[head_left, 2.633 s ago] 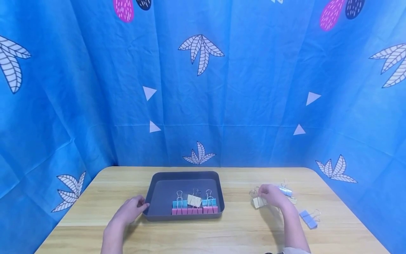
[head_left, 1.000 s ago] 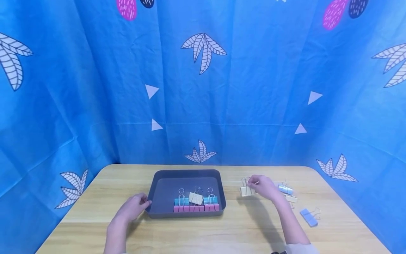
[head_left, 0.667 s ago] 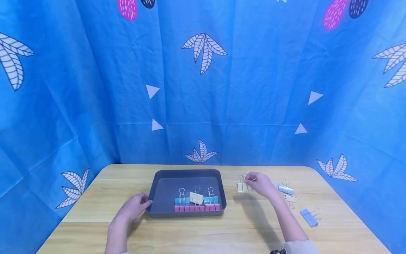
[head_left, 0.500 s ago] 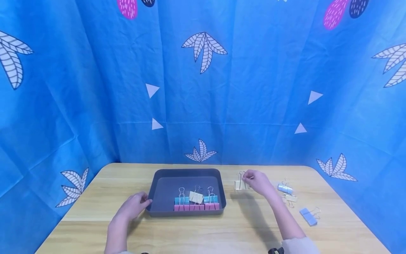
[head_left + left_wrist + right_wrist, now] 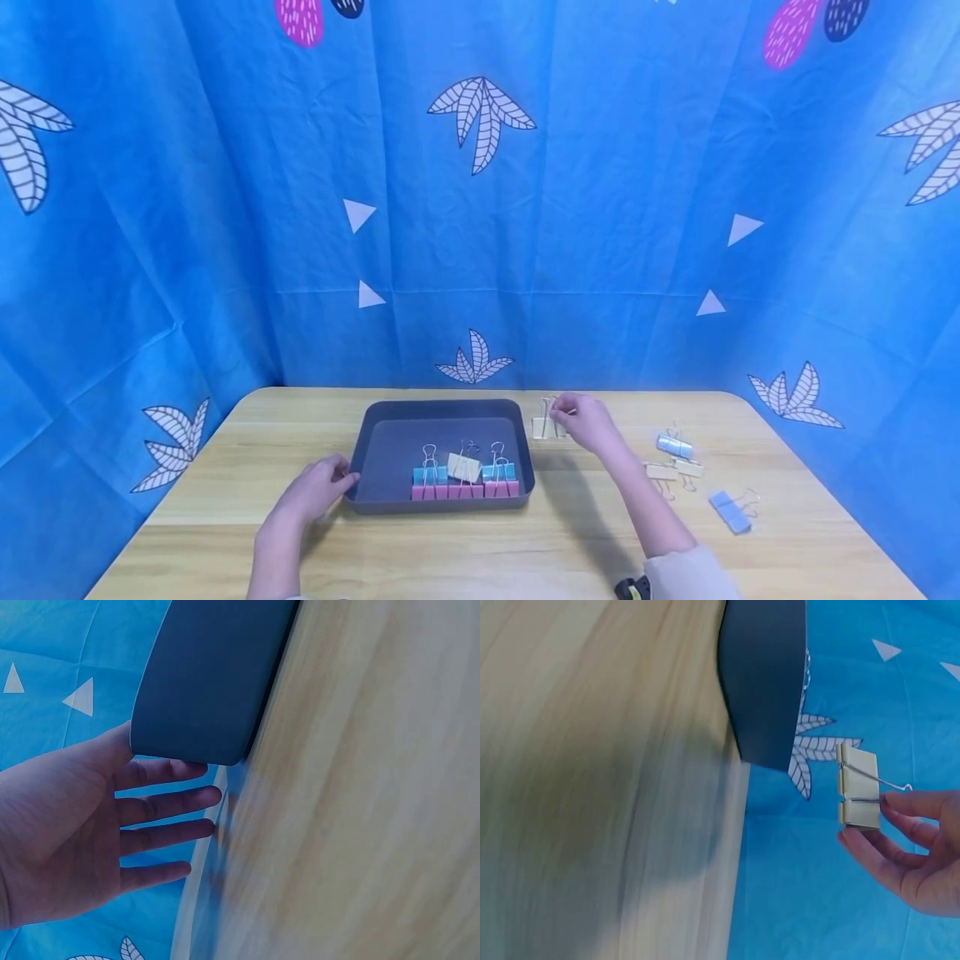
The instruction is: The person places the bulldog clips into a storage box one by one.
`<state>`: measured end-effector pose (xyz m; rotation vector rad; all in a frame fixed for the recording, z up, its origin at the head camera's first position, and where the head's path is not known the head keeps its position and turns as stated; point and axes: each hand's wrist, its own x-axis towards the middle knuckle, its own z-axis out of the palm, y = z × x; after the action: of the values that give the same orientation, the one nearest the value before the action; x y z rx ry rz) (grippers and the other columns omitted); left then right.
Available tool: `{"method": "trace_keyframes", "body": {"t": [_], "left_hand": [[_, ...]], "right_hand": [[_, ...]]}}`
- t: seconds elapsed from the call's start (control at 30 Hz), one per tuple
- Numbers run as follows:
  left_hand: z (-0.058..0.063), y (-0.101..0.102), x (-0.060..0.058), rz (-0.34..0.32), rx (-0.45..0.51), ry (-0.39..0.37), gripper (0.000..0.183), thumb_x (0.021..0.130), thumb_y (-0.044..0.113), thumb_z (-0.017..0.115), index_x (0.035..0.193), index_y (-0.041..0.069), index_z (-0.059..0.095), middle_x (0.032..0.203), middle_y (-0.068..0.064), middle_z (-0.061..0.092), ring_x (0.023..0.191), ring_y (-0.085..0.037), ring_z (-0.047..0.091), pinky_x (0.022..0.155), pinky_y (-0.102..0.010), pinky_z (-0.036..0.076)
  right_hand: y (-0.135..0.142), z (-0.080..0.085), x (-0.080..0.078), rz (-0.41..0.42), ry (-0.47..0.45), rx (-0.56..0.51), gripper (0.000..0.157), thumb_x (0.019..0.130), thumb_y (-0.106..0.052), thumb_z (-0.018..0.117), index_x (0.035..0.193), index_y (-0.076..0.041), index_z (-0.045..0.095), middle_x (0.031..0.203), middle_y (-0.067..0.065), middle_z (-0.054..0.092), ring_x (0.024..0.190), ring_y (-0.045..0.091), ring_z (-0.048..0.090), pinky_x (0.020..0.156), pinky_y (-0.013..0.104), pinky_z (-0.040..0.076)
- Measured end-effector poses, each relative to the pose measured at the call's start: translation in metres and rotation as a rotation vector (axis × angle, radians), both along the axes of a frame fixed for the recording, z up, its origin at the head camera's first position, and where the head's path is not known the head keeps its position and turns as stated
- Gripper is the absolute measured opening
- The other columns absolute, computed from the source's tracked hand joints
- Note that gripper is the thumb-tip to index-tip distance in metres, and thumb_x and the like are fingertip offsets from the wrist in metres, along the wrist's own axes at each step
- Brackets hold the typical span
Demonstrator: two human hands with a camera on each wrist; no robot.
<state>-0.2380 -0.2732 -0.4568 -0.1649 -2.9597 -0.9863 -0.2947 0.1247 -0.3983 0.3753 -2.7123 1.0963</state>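
My right hand (image 5: 588, 421) pinches a cream binder clip (image 5: 860, 787) by a wire handle, held up beyond the tray's right side. A dark grey tray (image 5: 397, 505) lies on the table. In its front right part stand several binder clips: three pink ones (image 5: 466, 492) in a row, with two teal clips (image 5: 430, 474) and a tilted cream clip (image 5: 464, 467) behind them. My left hand (image 5: 311, 492) rests at the tray's left rim, thumb on the edge. Its other fingers (image 5: 169, 811) stretch out straight beside the tray's corner in the left wrist view.
Right of the tray on the wooden table (image 5: 450, 558) lie a shiny light blue clip (image 5: 675, 446), two cream clips (image 5: 660, 472) and a periwinkle clip (image 5: 731, 512). A patterned blue curtain (image 5: 630, 208) hangs around the table's back and sides.
My right hand has lifted a cream binder clip from the group on the right and carried it left, close to the tray. The left hand has stayed at the tray's rim.
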Motion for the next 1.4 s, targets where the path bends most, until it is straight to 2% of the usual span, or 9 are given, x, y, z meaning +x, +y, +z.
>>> {"method": "trace_keyframes", "body": {"t": [0.33,0.57,0.8,1.0,1.1,1.27,1.4], "left_hand": [[0.003,0.001,0.002,-0.011,0.010,0.027,0.018,0.089,0.015,0.059,0.095,-0.002,0.060,0.083,-0.004,0.060,0.080,-0.023,0.058,0.075,-0.044,0.047],[0.002,0.001,0.003,-0.007,0.014,0.019,0.018,0.089,0.014,0.058,0.095,-0.003,0.060,0.082,-0.003,0.060,0.079,-0.022,0.057,0.073,-0.044,0.047],[0.001,0.000,0.002,-0.002,0.010,0.014,0.020,0.089,0.016,0.058,0.096,-0.002,0.060,0.084,-0.004,0.060,0.080,-0.023,0.057,0.074,-0.045,0.047],[0.000,0.001,0.002,-0.003,0.011,0.020,0.018,0.089,0.016,0.058,0.094,-0.001,0.060,0.083,-0.003,0.060,0.079,-0.022,0.057,0.074,-0.045,0.047],[0.000,0.001,0.002,-0.001,0.010,0.020,0.018,0.089,0.016,0.058,0.095,-0.002,0.060,0.083,-0.003,0.060,0.080,-0.023,0.057,0.074,-0.045,0.047],[-0.001,0.001,0.002,0.003,0.006,0.019,0.019,0.089,0.016,0.058,0.096,-0.001,0.060,0.084,-0.003,0.060,0.080,-0.022,0.057,0.074,-0.045,0.047],[-0.001,0.001,0.002,0.006,0.002,0.017,0.019,0.089,0.017,0.058,0.096,-0.001,0.060,0.084,-0.003,0.060,0.081,-0.023,0.057,0.074,-0.045,0.046]], "right_hand": [[-0.026,0.005,-0.002,-0.021,-0.034,-0.047,0.007,0.085,-0.008,0.061,0.086,-0.002,0.064,0.088,0.010,0.065,0.074,0.021,0.060,0.061,0.032,0.051],[-0.040,0.003,-0.003,-0.017,-0.074,-0.089,0.008,0.086,-0.007,0.060,0.089,0.000,0.063,0.089,0.011,0.064,0.069,0.022,0.059,0.055,0.028,0.050],[-0.051,-0.005,-0.008,-0.029,-0.052,-0.069,0.008,0.085,-0.007,0.061,0.089,-0.001,0.065,0.087,0.009,0.064,0.068,0.017,0.057,0.056,0.028,0.049],[-0.061,-0.012,-0.011,-0.045,-0.047,-0.056,0.004,0.084,-0.004,0.062,0.085,-0.001,0.065,0.083,0.009,0.064,0.067,0.019,0.057,0.058,0.030,0.050],[-0.066,-0.015,-0.012,-0.038,-0.026,-0.041,0.004,0.083,-0.003,0.062,0.083,0.000,0.064,0.080,0.009,0.064,0.064,0.018,0.057,0.057,0.028,0.050],[-0.072,-0.022,-0.015,-0.015,-0.042,-0.049,0.004,0.084,-0.002,0.061,0.084,0.001,0.063,0.074,0.007,0.061,0.057,0.015,0.054,0.051,0.025,0.048],[-0.075,-0.027,-0.015,0.002,-0.037,-0.029,0.004,0.084,-0.002,0.061,0.085,0.001,0.063,0.074,0.007,0.061,0.058,0.015,0.054,0.053,0.024,0.048]]}}
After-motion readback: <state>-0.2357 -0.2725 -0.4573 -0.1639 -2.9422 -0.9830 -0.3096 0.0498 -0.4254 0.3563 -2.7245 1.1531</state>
